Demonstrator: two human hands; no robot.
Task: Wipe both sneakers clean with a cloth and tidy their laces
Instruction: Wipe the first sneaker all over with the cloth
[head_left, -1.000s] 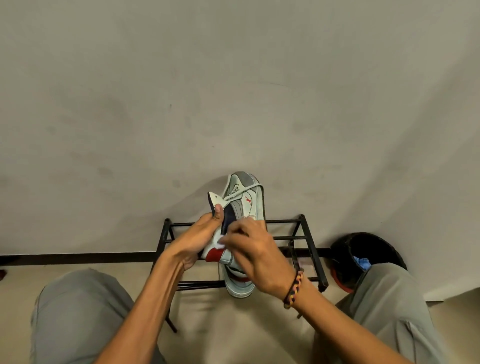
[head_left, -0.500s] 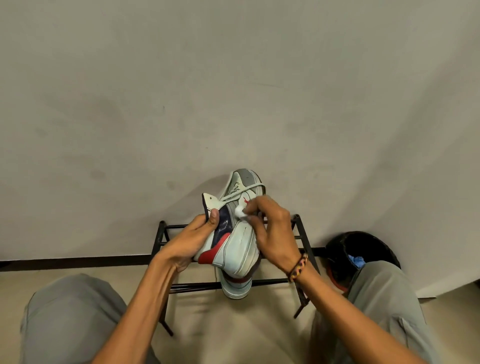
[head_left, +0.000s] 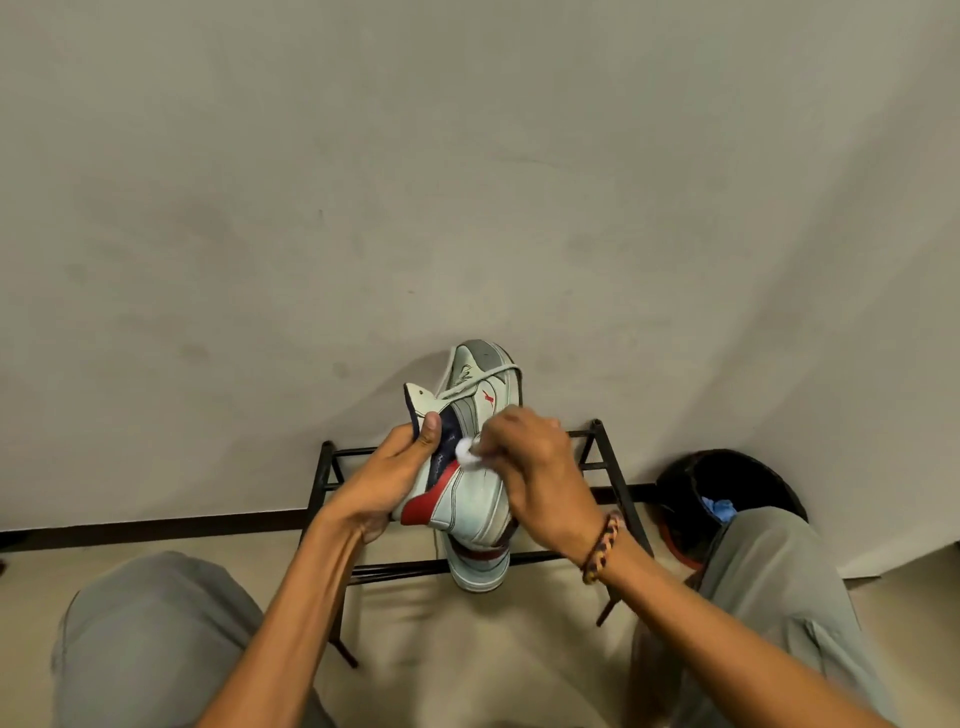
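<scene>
white wad on the upper, one sneaker in hand, one waiting on the rack

pale grey-green leather fills the middle of my view: the sneaker (head_left: 470, 483) i am working on is lifted clear of the shoe rack (head_left: 608, 457), held up in front of the wall above the rack's front rail. my left hand (head_left: 387, 478) grips it around the tongue and collar side, thumb pressed flat on the navy lining near the tongue. my right hand (head_left: 530, 467) pinches a small balled-up white cloth (head_left: 466, 453) and presses it against the side of the upper, just beside my left thumb.

its long axis runs away from me and upward, toe to the wall and tipped high, red heel patch low and nearest me. it is rolled so the side panel faces up. a lace (head_left: 480, 382) lies in a loose loop across the forefoot, not drawn in neatly.

as i judge it, i am in the middle of wiping this first shoe; which panels are already clean i cannot tell from the leather. the second sneaker (head_left: 479, 569) sits on the rack's front rail directly below, only its end showing under the one i hold, so its state is hidden. i'd reckon the rest of this upper, all of the second shoe, and both sets of laces are left.

a dark bin (head_left: 727, 483) stands beside the rack's right end, partly behind my knee.
</scene>
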